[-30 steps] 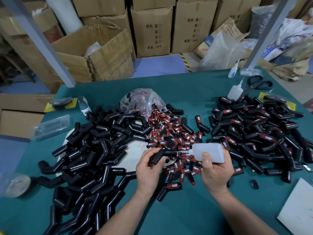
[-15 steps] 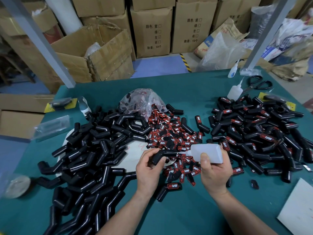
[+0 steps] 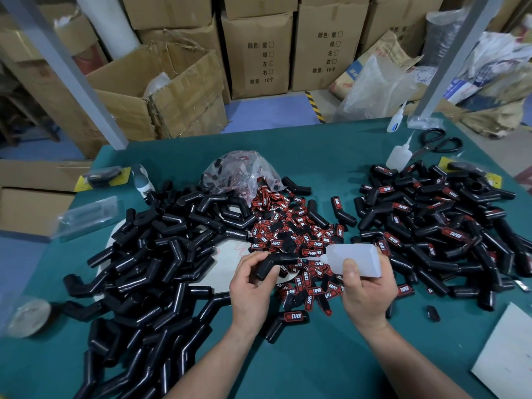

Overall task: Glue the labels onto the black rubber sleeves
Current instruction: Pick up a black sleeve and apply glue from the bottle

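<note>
My left hand (image 3: pixel 253 286) grips a bent black rubber sleeve (image 3: pixel 283 260) at its lower end. My right hand (image 3: pixel 365 292) holds a translucent white glue bottle (image 3: pixel 357 259) on its side, nozzle pointing left and touching the sleeve's upper end. Below them lies a heap of red-and-black labels (image 3: pixel 290 228). A pile of bare black sleeves (image 3: pixel 149 263) covers the left of the green table (image 3: pixel 316 364). Labelled sleeves (image 3: pixel 437 226) are piled on the right. One labelled sleeve (image 3: pixel 288 322) lies just under my hands.
A plastic bag (image 3: pixel 239 171) with more labels sits behind the label heap. Two more glue bottles (image 3: pixel 398 155) and scissors (image 3: pixel 439 142) are at the back right. A white sheet (image 3: pixel 506 352) lies front right, a tape roll (image 3: pixel 28 316) front left. Cardboard boxes (image 3: pixel 161 90) stand beyond the table.
The glue bottle has shifted slightly left along the sleeve, and my hands have hardly moved otherwise.
</note>
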### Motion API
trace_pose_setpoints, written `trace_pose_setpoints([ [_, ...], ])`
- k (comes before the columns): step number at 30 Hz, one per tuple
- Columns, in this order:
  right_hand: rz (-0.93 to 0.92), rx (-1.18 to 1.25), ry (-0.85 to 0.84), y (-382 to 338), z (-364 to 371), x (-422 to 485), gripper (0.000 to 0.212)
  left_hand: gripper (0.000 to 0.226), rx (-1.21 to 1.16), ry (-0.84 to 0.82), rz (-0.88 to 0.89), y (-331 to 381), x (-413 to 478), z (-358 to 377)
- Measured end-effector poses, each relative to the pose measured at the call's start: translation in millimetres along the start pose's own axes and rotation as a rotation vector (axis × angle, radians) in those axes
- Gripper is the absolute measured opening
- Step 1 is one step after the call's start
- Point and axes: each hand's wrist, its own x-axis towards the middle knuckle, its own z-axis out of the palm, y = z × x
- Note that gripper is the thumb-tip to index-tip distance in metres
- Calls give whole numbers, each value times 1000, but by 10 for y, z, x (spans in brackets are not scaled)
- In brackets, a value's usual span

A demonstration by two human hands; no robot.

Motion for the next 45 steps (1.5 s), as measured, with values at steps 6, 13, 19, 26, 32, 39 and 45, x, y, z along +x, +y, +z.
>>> trace_pose_setpoints([
  [6, -5, 2, -8, -14, 8, -25, 16, 58, 44, -22, 63, -5, -3, -1],
  [13, -8, -8, -8, -24, 12, -13, 17, 60, 81, -37, 107, -17, 10, -10],
  [19, -19, -15, -11, -28, -2, 3, 15, 58, 99, -41, 121, -22, 15, -18],
  [26, -26, -7, -18, -4, 8, -15, 17, 56, 95, -49, 117, -43, 15, -18],
  [32, -10, 1, -13, -9, 0, -26, 16, 49, 100, -53, 143, -44, 21, -21],
  [39, -20, -20, 4, 10, -4, -14, 22, 54, 94, -60, 128, -67, 21, -28],
  [45, -19, 0, 2, 47, -6, -33, 15, 55, 94, -70, 110, -41, 17, -28],
])
